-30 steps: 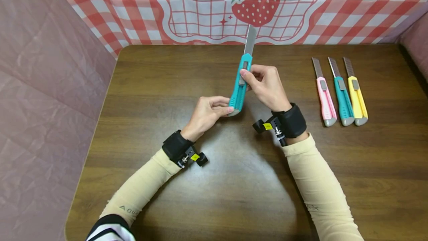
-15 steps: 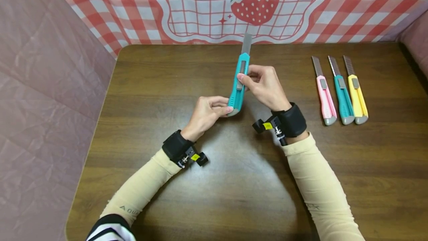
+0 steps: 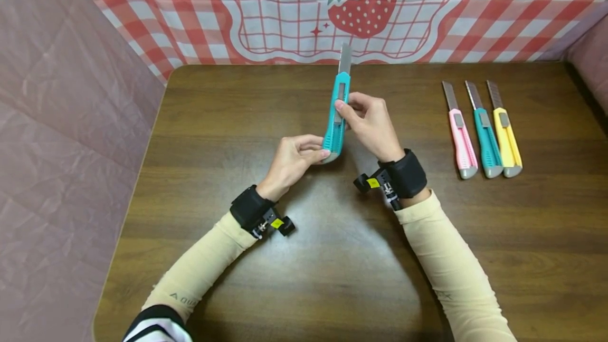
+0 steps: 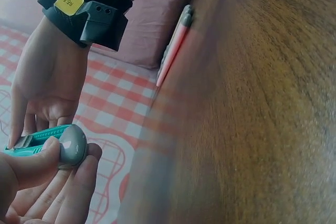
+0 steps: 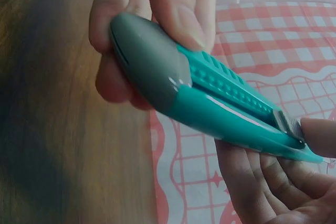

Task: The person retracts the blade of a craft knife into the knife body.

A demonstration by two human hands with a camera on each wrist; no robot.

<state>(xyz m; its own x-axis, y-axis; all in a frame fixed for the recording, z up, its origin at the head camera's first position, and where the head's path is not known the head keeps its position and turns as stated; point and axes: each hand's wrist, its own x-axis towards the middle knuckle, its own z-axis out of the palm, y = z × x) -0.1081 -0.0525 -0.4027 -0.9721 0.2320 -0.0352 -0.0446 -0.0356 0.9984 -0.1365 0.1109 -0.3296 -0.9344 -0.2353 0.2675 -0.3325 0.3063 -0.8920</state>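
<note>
Above the middle of the table, both hands hold a turquoise utility knife, its blade out and pointing away toward the back. The left hand pinches the handle near its grey end cap. Higher up, the right hand grips the handle, with its thumb on the grey slider. In the right wrist view, the right fingers lie under the turquoise body while the left thumb presses beside the grey cap.
On the right of the wooden table lie a pink utility knife, a teal one and a yellow one, side by side with blades out. A red checked cloth hangs along the back edge.
The knife's blade end has swung left, and less blade shows than one second ago. The right hand has shifted slightly left with it. The left hand has stayed almost still.
</note>
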